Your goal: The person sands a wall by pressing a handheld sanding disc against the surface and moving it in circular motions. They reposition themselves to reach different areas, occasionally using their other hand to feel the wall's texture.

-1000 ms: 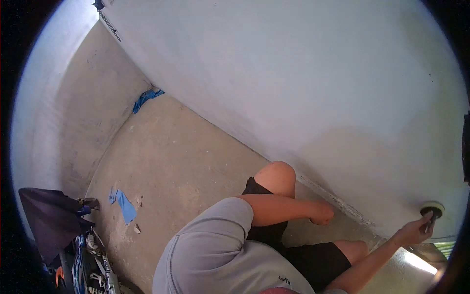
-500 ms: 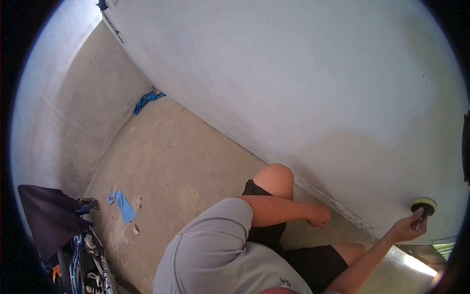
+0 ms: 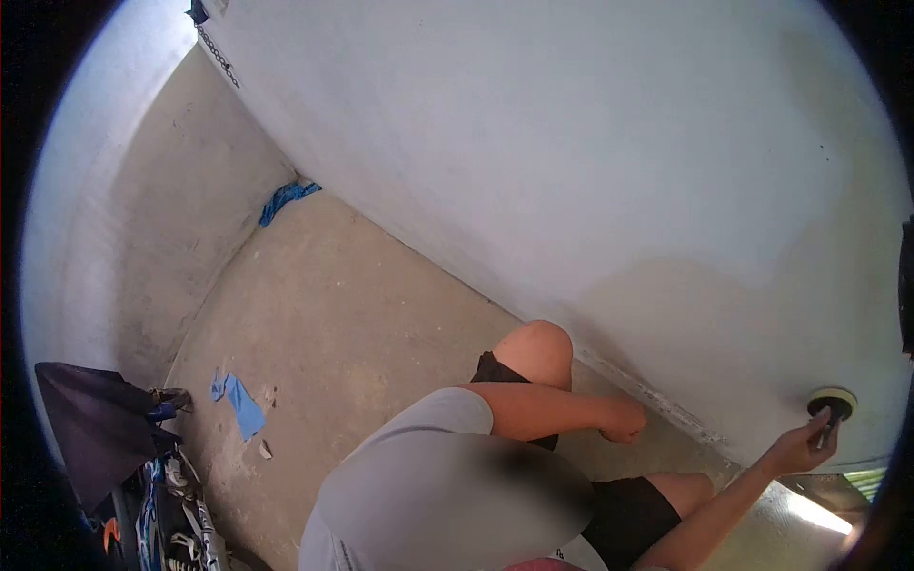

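Note:
My right hand grips a round black pad with a pale yellow rim, its flat face against the lower part of the white wall. A short light-coloured stub shows between the fingers. My left hand is closed in a loose fist near my bent knee, away from the wall, and nothing shows in it. The palm side of this fist is hidden.
A blue cloth lies in the floor corner, and light blue scraps lie on the concrete floor. A dark draped cloth hangs over cluttered gear at left. A chain hangs on the wall edge.
My right hand and the round pad have shifted slightly right and down along the wall. The left hand has stayed nearly in place.

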`<act>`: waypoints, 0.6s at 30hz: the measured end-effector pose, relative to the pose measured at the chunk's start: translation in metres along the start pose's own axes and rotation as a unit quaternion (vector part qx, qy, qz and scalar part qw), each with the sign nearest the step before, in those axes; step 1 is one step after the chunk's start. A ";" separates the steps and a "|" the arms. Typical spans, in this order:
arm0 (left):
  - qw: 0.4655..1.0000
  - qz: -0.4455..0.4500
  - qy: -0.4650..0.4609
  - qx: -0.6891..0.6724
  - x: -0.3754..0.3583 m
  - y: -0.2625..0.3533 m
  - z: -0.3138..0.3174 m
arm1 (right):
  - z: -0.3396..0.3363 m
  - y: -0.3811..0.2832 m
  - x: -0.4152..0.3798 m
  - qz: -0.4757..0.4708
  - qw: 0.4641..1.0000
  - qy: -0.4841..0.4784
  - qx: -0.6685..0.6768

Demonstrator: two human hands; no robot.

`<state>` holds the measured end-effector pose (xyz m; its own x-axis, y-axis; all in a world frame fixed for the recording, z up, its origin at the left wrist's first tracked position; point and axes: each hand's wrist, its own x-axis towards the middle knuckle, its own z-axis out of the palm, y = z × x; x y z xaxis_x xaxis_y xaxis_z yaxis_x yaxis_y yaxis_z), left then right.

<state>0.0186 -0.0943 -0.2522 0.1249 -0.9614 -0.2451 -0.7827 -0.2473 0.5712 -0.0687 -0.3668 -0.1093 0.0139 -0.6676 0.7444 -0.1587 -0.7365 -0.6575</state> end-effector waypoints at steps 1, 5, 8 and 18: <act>1.000 -0.001 0.001 -0.003 -0.002 0.001 0.001 | 0.002 -0.005 0.003 0.053 0.997 0.038 0.029; 1.000 0.000 -0.014 0.016 -0.001 -0.001 -0.001 | 0.011 0.001 -0.016 0.016 0.999 0.035 0.031; 1.000 -0.001 -0.012 0.023 0.005 -0.007 0.004 | 0.007 0.021 -0.005 -0.087 0.996 0.008 0.020; 0.999 -0.019 -0.040 -0.001 0.003 -0.003 0.000 | 0.008 0.028 -0.010 -0.126 0.992 0.013 -0.022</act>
<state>0.0214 -0.0969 -0.2545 0.1054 -0.9385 -0.3287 -0.7773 -0.2839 0.5615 -0.0656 -0.3817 -0.1367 0.0325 -0.4601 0.8873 -0.1973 -0.8732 -0.4456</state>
